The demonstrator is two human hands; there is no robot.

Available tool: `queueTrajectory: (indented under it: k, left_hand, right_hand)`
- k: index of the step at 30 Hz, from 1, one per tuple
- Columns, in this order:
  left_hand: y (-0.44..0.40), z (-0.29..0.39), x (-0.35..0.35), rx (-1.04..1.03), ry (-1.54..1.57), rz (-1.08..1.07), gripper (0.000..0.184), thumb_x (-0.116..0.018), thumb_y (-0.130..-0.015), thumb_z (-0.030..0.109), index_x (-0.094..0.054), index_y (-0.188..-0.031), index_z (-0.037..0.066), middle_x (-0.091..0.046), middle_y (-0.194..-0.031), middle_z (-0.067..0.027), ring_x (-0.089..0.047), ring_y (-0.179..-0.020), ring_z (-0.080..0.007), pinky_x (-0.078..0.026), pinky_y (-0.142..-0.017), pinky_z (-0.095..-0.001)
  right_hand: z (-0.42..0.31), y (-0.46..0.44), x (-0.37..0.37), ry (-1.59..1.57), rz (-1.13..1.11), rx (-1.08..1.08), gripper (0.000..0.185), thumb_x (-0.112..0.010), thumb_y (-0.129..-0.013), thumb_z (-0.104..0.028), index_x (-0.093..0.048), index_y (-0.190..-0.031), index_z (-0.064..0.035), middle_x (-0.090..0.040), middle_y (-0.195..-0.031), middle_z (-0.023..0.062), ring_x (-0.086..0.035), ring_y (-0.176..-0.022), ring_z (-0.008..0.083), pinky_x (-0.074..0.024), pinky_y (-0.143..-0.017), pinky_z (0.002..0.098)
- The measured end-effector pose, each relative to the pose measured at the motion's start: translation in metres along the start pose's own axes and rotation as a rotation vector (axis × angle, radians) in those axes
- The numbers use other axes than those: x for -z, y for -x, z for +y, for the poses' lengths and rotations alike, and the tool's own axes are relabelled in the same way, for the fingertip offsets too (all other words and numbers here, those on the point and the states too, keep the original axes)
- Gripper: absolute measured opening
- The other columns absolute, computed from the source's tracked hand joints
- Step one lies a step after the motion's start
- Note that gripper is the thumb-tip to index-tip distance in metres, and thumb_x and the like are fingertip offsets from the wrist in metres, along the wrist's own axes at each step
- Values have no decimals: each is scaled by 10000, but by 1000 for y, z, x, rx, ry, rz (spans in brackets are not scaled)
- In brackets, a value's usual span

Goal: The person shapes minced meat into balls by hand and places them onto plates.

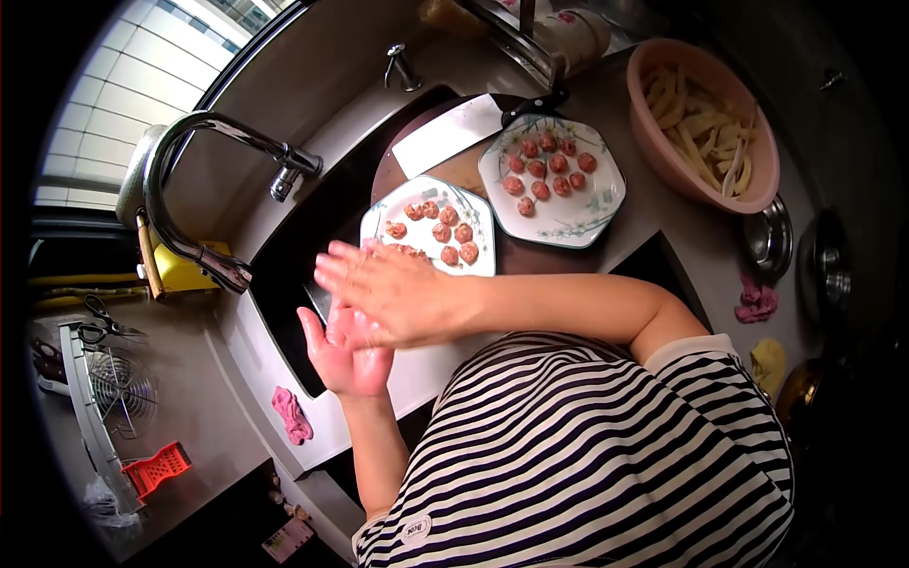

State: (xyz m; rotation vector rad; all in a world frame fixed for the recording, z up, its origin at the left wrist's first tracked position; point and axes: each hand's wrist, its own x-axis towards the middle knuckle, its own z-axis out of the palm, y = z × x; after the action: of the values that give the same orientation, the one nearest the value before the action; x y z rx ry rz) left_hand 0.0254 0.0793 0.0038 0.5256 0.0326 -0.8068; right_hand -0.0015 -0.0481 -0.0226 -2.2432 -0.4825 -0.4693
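My right hand (402,293) lies flat across my left hand (352,355), its fingers stretched out towards the left. The left palm faces up with the thumb apart, and its skin looks wet. Whether anything is between the palms is hidden. Just beyond the hands, a white patterned plate (481,256) bears several raw meatballs (441,232), partly covered by my right hand. A second such plate (597,213) to its right holds more meatballs (538,168).
Behind the plates, a cleaver (450,135) lies on a round board (386,180) over the dark sink (275,275). A chrome faucet (161,170) arches at left. A pink basin (644,114) of pale strips stands at right. Pink cloths (292,415), scissors (112,324) and a red grater (158,469) lie around.
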Motion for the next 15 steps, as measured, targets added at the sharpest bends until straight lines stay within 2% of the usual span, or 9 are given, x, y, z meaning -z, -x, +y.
queueTrajectory:
  k: [2,6,7,8,10,11,12,13,15]
  left_hand:
    - [-7,-8,8,-50,-17,-105,766,-281,-898,569,-127,-1425,34,-143,-1481,-164,-123,-1376,-307,-110,-1116,-456]
    - [-10,-31,2,-91,20,-339,740,-278,-897,572,-154,-1430,74,-144,-1482,-160,-103,-1380,-311,-100,-1114,-470]
    - [-5,-24,-9,58,265,-139,703,-268,-912,550,-152,-1433,92,-148,-1487,-128,-111,-1380,-294,-110,-1112,-475]
    - [0,-18,-8,101,148,34,676,-262,-924,532,-157,-1433,99,-143,-1493,-106,-118,-1380,-284,-111,-1112,-474]
    - [3,-6,-5,56,57,-121,755,-247,-910,580,-138,-1425,39,-140,-1488,-137,-134,-1375,-293,-118,-1113,-456]
    - [1,-4,-3,-68,21,20,783,-247,-897,604,-141,-1424,35,-133,-1489,-146,-130,-1376,-291,-120,-1114,-446]
    - [-4,-9,4,-84,3,-67,790,-249,-891,607,-135,-1425,36,-126,-1488,-157,-117,-1377,-300,-110,-1115,-452]
    - [-10,-13,10,-101,-13,-155,797,-251,-886,609,-128,-1427,36,-118,-1487,-169,-105,-1378,-310,-101,-1115,-458]
    - [-11,-23,4,-72,-4,-294,790,-243,-885,611,-111,-1433,59,-103,-1491,-162,-97,-1380,-312,-93,-1110,-477]
  right_hand:
    - [-27,12,-18,-180,-31,140,765,-412,-855,-539,-318,-1341,43,-294,-1407,231,-201,-1348,349,-137,-1087,485]
    - [-13,-20,-15,30,141,61,759,-477,-834,-534,-309,-1366,-19,-319,-1401,200,-264,-1321,351,-176,-1067,514]
    - [2,-24,-2,143,148,-28,746,-464,-846,-526,-301,-1369,-20,-313,-1408,191,-248,-1330,349,-158,-1068,525]
    - [11,-22,5,156,125,-105,735,-461,-855,-507,-300,-1362,0,-311,-1405,205,-238,-1336,342,-166,-1065,524]
    - [7,-9,5,65,12,-32,787,-424,-852,-554,-307,-1341,51,-298,-1400,236,-211,-1340,360,-145,-1077,507]
    - [-8,-1,-4,50,-58,27,822,-406,-851,-572,-279,-1350,69,-274,-1405,255,-192,-1347,363,-141,-1084,491]
    - [-26,10,-10,-128,-18,109,753,-482,-850,-488,-294,-1356,38,-285,-1409,234,-278,-1315,354,-196,-1064,503]
    - [-51,-17,-41,23,408,-388,795,-432,-844,-549,-296,-1355,45,-298,-1402,239,-250,-1328,353,-171,-1074,495]
    - [-46,-33,-43,116,473,-400,830,-391,-836,-605,-305,-1354,37,-312,-1399,230,-225,-1341,344,-145,-1082,494]
